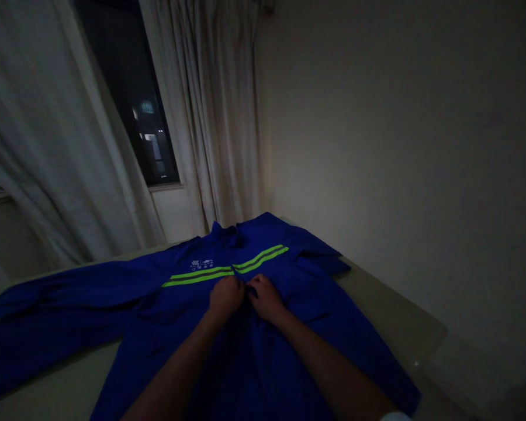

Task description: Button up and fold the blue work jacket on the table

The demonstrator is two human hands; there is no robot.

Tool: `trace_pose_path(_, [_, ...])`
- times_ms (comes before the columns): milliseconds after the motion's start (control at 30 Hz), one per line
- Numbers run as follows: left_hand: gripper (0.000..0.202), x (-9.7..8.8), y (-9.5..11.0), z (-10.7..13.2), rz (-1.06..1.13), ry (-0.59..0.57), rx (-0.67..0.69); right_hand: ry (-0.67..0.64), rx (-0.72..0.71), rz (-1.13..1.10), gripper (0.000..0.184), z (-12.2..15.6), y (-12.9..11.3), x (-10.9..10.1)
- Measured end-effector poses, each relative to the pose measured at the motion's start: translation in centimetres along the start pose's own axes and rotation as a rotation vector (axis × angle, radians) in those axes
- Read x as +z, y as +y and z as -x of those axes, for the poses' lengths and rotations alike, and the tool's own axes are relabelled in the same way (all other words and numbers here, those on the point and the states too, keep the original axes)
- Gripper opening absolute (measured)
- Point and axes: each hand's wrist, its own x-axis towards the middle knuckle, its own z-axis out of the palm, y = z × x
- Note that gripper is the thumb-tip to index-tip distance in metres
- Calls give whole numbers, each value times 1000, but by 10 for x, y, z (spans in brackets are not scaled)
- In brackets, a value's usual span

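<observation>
Pinching the jacket (153, 336) below its stripe (201, 276), left hand (227, 294) and right hand (266, 298) nearly touched; it lay spread, collar (221, 235) open, fastening progress indeterminable.

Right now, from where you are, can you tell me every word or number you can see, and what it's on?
On the chest of the blue jacket, above the bright green stripe: small white print, little emblems with characters under them, too blurred to read.
Through the window: lights, but no letters I can make out.
</observation>
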Motion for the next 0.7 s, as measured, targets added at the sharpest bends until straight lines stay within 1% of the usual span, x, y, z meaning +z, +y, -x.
trace_pose_path(67, [35,16,-1,-11,67,74,-23,-7,-2,19,27,0,1,0])
trace_pose_path(167, [33,35,-12,-14,207,156,7,0,-1,18,27,-1,0,1])
trace_pose_path(267, [33,49,-25,-14,374,179,41,5,20,16,26,-2,-2,1])
trace_pose_path(333, [28,55,-31,-15,475,185,61,3,29,21,24,-3,-2,0])
trace_pose_path(400, [23,58,-33,-16,562,193,83,0,28,14,24,-4,-1,0])
trace_pose_path(567, [34,58,-32,-15,697,208,182,6,35,16,25,-3,-3,-1])
trace_pose_path(700, [39,57,-31,-13,739,214,209,27,51,75,23,-2,-10,-3])
